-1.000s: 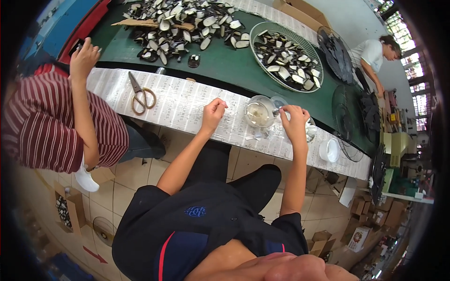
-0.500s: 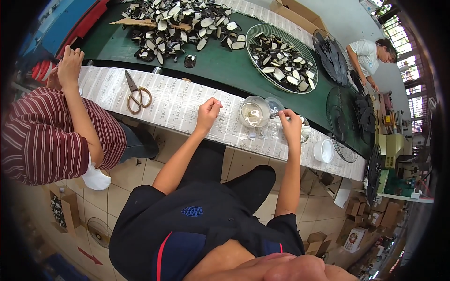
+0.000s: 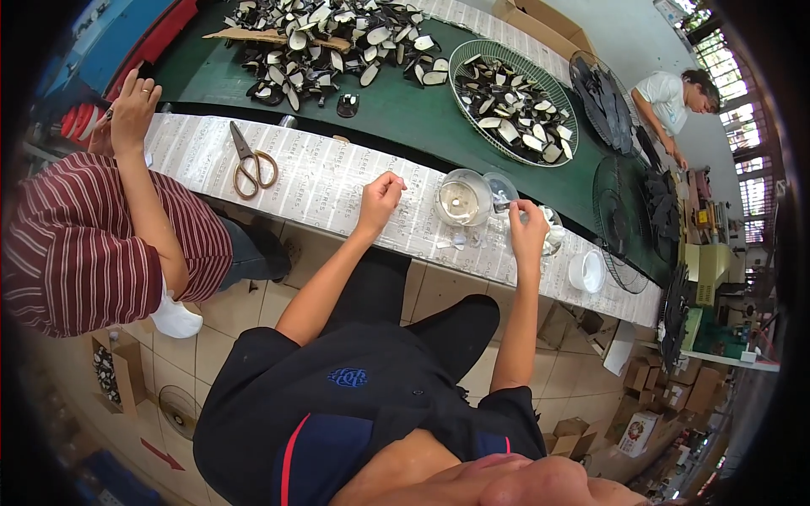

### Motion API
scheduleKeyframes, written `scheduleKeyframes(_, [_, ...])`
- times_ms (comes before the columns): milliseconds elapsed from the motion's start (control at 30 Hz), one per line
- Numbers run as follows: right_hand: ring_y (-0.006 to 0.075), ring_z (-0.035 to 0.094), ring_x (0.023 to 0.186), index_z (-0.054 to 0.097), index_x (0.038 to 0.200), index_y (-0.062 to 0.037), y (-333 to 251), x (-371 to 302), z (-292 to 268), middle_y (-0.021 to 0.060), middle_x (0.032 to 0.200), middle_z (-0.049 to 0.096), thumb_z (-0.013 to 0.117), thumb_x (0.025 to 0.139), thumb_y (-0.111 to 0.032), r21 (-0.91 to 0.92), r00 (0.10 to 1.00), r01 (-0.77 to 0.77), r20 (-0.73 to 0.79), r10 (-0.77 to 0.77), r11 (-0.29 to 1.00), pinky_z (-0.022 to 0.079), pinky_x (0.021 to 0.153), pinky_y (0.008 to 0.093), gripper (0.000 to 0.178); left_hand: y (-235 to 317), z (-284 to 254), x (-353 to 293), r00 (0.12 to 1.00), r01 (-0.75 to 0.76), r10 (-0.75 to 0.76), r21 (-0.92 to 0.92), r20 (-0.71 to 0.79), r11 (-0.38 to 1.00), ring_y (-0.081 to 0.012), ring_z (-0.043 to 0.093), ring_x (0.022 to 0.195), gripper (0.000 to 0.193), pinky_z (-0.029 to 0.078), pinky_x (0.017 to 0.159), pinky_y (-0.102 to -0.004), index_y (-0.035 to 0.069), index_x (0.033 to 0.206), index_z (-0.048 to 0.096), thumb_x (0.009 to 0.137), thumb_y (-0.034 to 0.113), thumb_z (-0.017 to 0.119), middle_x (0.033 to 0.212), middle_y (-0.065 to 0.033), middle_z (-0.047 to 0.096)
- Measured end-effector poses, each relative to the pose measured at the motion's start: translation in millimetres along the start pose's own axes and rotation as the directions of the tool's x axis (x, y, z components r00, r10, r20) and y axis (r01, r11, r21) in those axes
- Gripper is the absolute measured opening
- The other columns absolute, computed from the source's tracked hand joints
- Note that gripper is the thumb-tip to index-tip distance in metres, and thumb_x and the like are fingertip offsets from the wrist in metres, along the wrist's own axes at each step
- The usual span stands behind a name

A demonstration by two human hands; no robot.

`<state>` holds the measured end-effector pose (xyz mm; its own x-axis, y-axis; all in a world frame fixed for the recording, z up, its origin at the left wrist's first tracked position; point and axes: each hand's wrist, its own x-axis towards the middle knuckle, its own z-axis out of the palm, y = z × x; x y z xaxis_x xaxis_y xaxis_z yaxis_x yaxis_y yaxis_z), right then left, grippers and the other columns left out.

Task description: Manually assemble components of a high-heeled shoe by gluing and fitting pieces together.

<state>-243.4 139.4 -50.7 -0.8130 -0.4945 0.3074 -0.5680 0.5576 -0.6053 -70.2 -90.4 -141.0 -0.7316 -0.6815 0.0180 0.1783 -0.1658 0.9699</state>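
My left hand (image 3: 382,202) is curled closed above the pale patterned strip along the bench edge; anything within its fingers is hidden. To the right, a clear round tub (image 3: 461,200) with a little clear content stands on the strip. A small clear round dish (image 3: 499,191) sits against its far right side. Thumb and fingertips of my right hand (image 3: 528,228) are pinched at the dish's near edge, on a short greyish thing too small to name. Small white scraps (image 3: 457,239) lie just below the tub. A second small container (image 3: 553,232) with white pieces is partly behind my right hand.
Scissors (image 3: 250,162) lie on the strip at left, near a co-worker in a striped shirt (image 3: 101,244). Black-and-white pieces (image 3: 337,42) are heaped on the green belt (image 3: 405,126); more fill a round wire basket (image 3: 564,94). A white cup (image 3: 586,271) stands at right.
The whole view has shifted slightly. My left hand stays closed, and my right hand keeps its pinch beside the dish. The co-worker's raised hand has moved a little.
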Motion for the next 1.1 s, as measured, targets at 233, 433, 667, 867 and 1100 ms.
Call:
scheduleKeyframes(233, [0.0236, 0.059, 0.093, 0.065, 0.089, -0.0066, -15.7, -7.0, -6.2, 0.0059, 0.091, 0.065, 0.062, 0.086, -0.016, -0.110, 0.972, 0.226, -0.042, -0.232, 0.968, 0.036, 0.087, 0.0374, 0.010, -0.9, -0.7, 1.2, 1.000, 0.002, -0.001, 0.010, -0.005, 1.000, -0.0028, 0.036, 0.048, 0.022, 0.029, 0.044, -0.0193, 0.004, 0.077, 0.056, 0.094, 0.018, 0.050, 0.056, 0.0040, 0.043])
scheduleKeyframes(433, [0.0220, 0.056, 0.102, 0.063, 0.091, -0.0058, -25.1, -19.1, -4.8, 0.0053, 0.097, 0.063, 0.064, 0.084, -0.011, -0.281, 0.909, 0.404, 0.013, -0.418, 0.871, 0.030, 0.093, 0.0365, 0.009, -2.6, 0.8, 2.0, 1.000, -0.003, 0.003, 0.004, 0.004, 1.000, -0.0028, 0.036, 0.048, 0.021, 0.029, 0.044, -0.0194, 0.004, 0.078, 0.056, 0.094, 0.016, 0.050, 0.056, 0.0039, 0.043])
scheduleKeyframes(667, [0.0219, 0.055, 0.103, 0.063, 0.093, -0.0055, -25.8, -24.2, -9.1, 0.0058, 0.098, 0.062, 0.064, 0.083, -0.008, -0.298, 0.896, 0.430, 0.025, -0.443, 0.852, 0.029, 0.094, 0.0363, 0.010, -5.6, -1.6, 1.5, 1.000, -0.026, 0.026, 0.030, 0.000, 0.999, -0.0029, 0.037, 0.048, 0.021, 0.030, 0.044, -0.0192, 0.004, 0.078, 0.056, 0.094, 0.017, 0.050, 0.056, 0.0037, 0.044])
scheduleKeyframes(867, [0.0213, 0.055, 0.104, 0.062, 0.093, -0.0057, -20.5, -32.1, -14.2, 0.0051, 0.097, 0.062, 0.064, 0.082, -0.007, -0.304, 0.902, 0.419, 0.035, -0.430, 0.855, 0.028, 0.095, 0.0375, 0.011, -4.5, 0.4, 1.6, 1.000, -0.012, 0.012, 0.024, 0.005, 1.000, -0.0030, 0.038, 0.049, 0.021, 0.030, 0.044, -0.0192, 0.004, 0.078, 0.056, 0.094, 0.017, 0.050, 0.056, 0.0036, 0.044])
scheduleKeyframes(1100, [0.0206, 0.057, 0.100, 0.064, 0.092, -0.0049, -11.2, -52.9, -19.9, 0.0054, 0.094, 0.063, 0.063, 0.085, -0.010, -0.264, 0.937, 0.286, -0.123, -0.326, 0.921, 0.035, 0.091, 0.0355, 0.008, -1.9, -3.9, 1.6, 0.999, -0.040, 0.040, 0.089, 0.000, 0.995, -0.0033, 0.038, 0.049, 0.022, 0.031, 0.045, -0.0191, 0.004, 0.079, 0.056, 0.094, 0.017, 0.050, 0.057, 0.0031, 0.045])
